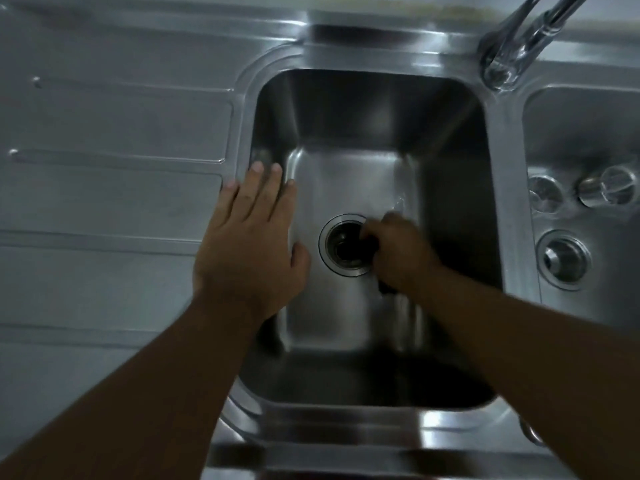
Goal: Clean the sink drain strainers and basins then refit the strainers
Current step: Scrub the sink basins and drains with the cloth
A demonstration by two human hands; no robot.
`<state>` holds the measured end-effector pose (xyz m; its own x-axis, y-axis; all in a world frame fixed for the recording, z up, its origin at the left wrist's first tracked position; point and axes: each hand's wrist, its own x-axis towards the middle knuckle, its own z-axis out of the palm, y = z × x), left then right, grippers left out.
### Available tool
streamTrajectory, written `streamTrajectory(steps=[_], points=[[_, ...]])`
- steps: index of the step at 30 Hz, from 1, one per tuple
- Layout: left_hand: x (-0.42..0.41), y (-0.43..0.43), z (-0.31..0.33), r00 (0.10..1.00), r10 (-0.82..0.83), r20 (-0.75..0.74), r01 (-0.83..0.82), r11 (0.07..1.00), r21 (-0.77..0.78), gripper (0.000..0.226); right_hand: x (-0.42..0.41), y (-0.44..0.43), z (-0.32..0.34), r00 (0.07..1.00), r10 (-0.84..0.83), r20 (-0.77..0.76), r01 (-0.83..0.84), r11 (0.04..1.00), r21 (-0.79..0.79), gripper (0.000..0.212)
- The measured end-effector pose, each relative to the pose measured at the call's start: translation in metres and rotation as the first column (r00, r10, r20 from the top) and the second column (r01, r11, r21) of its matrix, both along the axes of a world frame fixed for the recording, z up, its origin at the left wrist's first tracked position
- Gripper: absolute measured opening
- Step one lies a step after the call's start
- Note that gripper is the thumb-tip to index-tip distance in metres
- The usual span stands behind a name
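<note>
Steel is all around: the big basin (450, 150) fills the middle of the frame, and its drain (325, 251) stands open, a dark hole inside a bright ring with no strainer in it.

The right hand (401, 254) is low in this basin, at the right edge of the drain. Its fingers are curled around a dark thing (369, 245). I cannot tell if this is a scrubbing pad or a part of the strainer.

The left hand (249, 244) lies flat over the left rim of the basin. Its fingers are straight and close together, and it holds nothing. I cannot tell if it presses on the steel.

The main danger, I think, is the open hole. If the grip gets loose, the dark thing could fall in. Wet steel is slippery, so a leaning left hand could also slide toward the draining board (104, 133).

Besides the drain and the working hand, I see nothing in the big basin. The small basin (581, 133), at the right edge of the frame, has a strainer (563, 260) sitting in its drain. Above it are two round shiny things (545, 195), too blurred to name. The tap (519, 46) stands at the upper right.
</note>
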<state>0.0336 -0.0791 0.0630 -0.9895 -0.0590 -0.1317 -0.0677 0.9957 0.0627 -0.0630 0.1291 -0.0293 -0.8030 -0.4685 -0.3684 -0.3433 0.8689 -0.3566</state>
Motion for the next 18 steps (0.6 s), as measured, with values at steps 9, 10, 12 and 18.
streamTrajectory(steps=[9, 10, 12, 18], points=[[0.0, -0.003, -0.001, 1.0, -0.018, 0.005, 0.018, 0.998, 0.057, 0.075, -0.109, -0.028, -0.012, 0.991, -0.074, -0.109, 0.085, 0.991, 0.106, 0.051], [0.0, -0.003, 0.0, 1.0, -0.021, 0.005, 0.02, 0.998, 0.059, 0.074, -0.102, -0.026, -0.009, 0.995, -0.051, -0.089, 0.064, 0.987, 0.15, 0.046], [0.0, -0.003, 0.002, 1.0, -0.017, 0.006, 0.017, 0.998, 0.068, 0.073, -0.074, -0.014, -0.002, 0.998, -0.042, -0.042, 0.05, 0.978, 0.2, 0.032], [0.001, -0.001, 0.005, 1.0, -0.012, 0.005, 0.012, 0.997, 0.076, 0.068, -0.006, 0.006, 0.01, 0.973, -0.094, 0.212, 0.039, 0.968, 0.25, 0.031]])
